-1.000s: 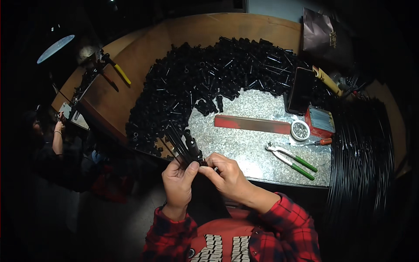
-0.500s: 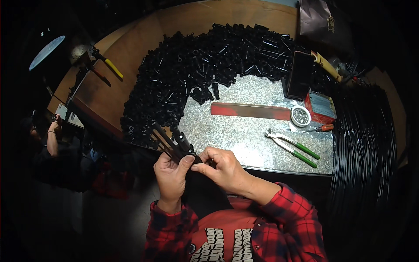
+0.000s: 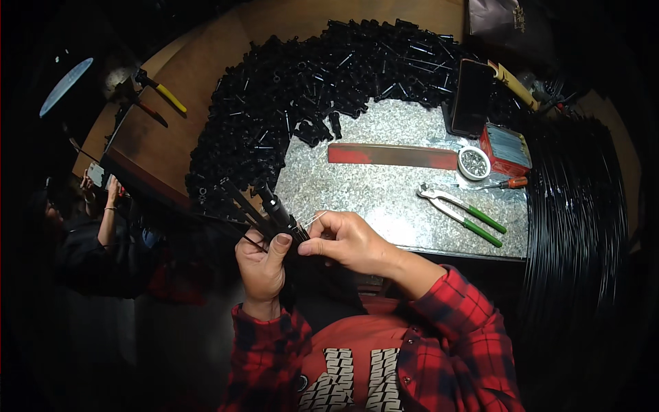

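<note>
My left hand [image 3: 261, 275] is closed around a black assembly [image 3: 274, 209] with a shiny cylindrical fitting and several thin flat bars, tilted up over the table's front edge. At its near end my right hand [image 3: 357, 242] pinches a thin pale wire [image 3: 316, 218] between thumb and forefinger. The right fingertips lie close against the fitting, and they partly hide where the wire enters it. Beyond both hands spreads a large heap of black plastic fittings [image 3: 322, 79] with slim metal pins among them.
On the speckled tabletop [image 3: 343, 199] lie green-handled pincers [image 3: 467, 218], a red bar [image 3: 391, 156] and an orange-handled screwdriver [image 3: 508, 183]. A white cup of small metal bits [image 3: 473, 165], a red box [image 3: 506, 147] and a phone [image 3: 471, 99] stand right, beside black rods [image 3: 573, 206]. Another person [image 3: 89, 240] is left.
Both hands and the black assembly have shifted slightly up and left in the picture. More of the pale wire shows above my right fingers. The other person's arm has risen.
</note>
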Demonstrator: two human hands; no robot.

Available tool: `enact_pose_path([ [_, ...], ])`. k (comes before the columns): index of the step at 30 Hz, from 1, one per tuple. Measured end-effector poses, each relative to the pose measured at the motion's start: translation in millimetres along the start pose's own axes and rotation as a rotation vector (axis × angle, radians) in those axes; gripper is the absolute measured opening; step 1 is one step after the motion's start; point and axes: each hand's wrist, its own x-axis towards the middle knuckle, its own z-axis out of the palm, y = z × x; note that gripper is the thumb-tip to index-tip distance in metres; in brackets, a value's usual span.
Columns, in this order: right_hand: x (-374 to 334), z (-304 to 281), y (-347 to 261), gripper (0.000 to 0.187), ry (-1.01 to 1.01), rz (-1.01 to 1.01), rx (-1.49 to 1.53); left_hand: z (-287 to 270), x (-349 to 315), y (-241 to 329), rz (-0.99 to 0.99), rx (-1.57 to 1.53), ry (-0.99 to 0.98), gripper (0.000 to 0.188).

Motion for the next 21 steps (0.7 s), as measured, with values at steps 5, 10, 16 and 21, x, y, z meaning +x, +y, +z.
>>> enact_pose_path([
  [5, 3.8, -5.9, -5.3, 0.022, -0.149, 0.114, 0.033, -6.8, 3.4, 5.5, -0.025, -0.068, -0.148, 0.029],
  [10, 0.6, -2.6, -9.1, 0.023, -0.168, 0.112, 0.049, -9.3, 8.4, 9.3, -0.056, -0.173, -0.271, 0.029],
  [16, 8.8, 15.8, 10.3, 0.027, 0.324, -0.285, -0.381, 29.3, -4.9, -4.1, 0.069, 0.030, 0.025, 0.042],
  [21, 9.1, 29.1, 10.3, 0.024, 0.335, -0.337, -0.367, 37.2, -9.8, 0.3, 0.084, 0.272, 0.129, 0.039],
])
